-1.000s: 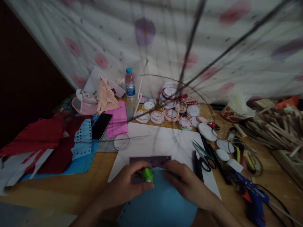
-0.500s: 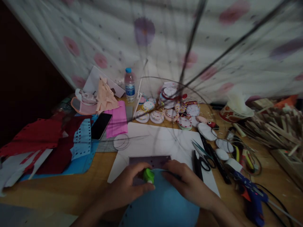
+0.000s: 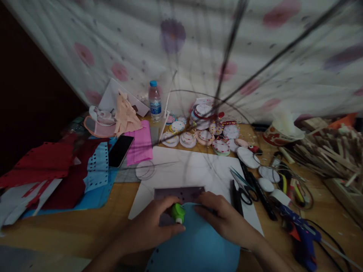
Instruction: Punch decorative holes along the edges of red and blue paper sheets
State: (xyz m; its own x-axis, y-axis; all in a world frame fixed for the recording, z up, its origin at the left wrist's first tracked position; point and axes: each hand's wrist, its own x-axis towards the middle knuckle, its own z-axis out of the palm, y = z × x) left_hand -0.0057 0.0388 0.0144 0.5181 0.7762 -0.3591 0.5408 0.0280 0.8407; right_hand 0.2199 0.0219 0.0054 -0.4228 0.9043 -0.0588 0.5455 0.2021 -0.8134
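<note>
My left hand [image 3: 159, 219] is closed around a small green hole punch [image 3: 177, 212], which sits at the upper edge of a blue foam or paper sheet [image 3: 202, 240]. Dark punched holes run along that sheet's lower left edge. Between its thumb and fingers, my right hand [image 3: 224, 217] pinches the top of the same blue sheet. A dark purple-grey piece [image 3: 179, 192] with small dark spots lies just beyond both hands on a white board [image 3: 195, 166].
Scissors [image 3: 244, 187], a blue glue gun [image 3: 304, 230] and pliers lie to the right. Small decorated round pieces [image 3: 187, 139] cluster at the back near a water bottle [image 3: 155, 100]. On the left are a phone [image 3: 121, 151] and punched red sheets [image 3: 42, 160]. Wooden sticks [image 3: 334, 151] pile at far right.
The green punch has tilted slightly and shifted a little within my left hand. The blue sheet has moved slightly to the right at its lower edge. Both hands keep nearly the same places.
</note>
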